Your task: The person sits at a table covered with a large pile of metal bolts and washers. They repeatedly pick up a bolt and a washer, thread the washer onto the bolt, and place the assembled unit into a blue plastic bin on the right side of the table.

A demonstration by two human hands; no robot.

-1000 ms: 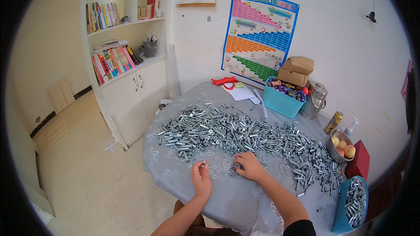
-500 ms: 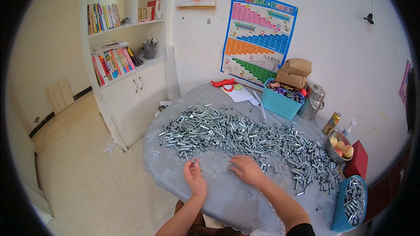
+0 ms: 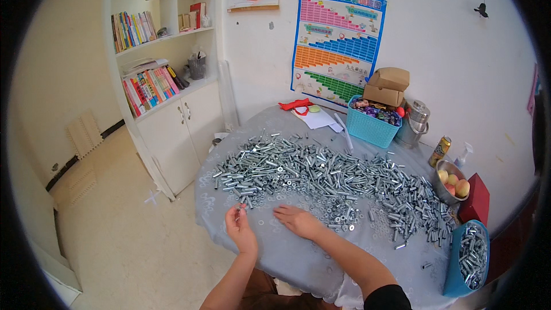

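A broad heap of silvery metal sleeves is spread over the grey tablecloth. Along its near edge, to the right of my right hand, lies a patch of small washers and nuts. My left hand is raised at the near left edge of the heap, thumb and fingers curled together around something small and shiny, too small to make out. Palm down, my right hand rests low over the cloth with its fingers stretched toward the left hand. Nothing shows in it, though its underside is hidden.
A blue bin full of sleeves stands at the right edge. Behind it are a red box, a bowl of fruit, a can and a metal flask. A turquoise basket and papers sit at the back.
My right hand has moved left, closer to my left hand. The loose washers that lay between the hands are gone from there. The whole view has shifted slightly.
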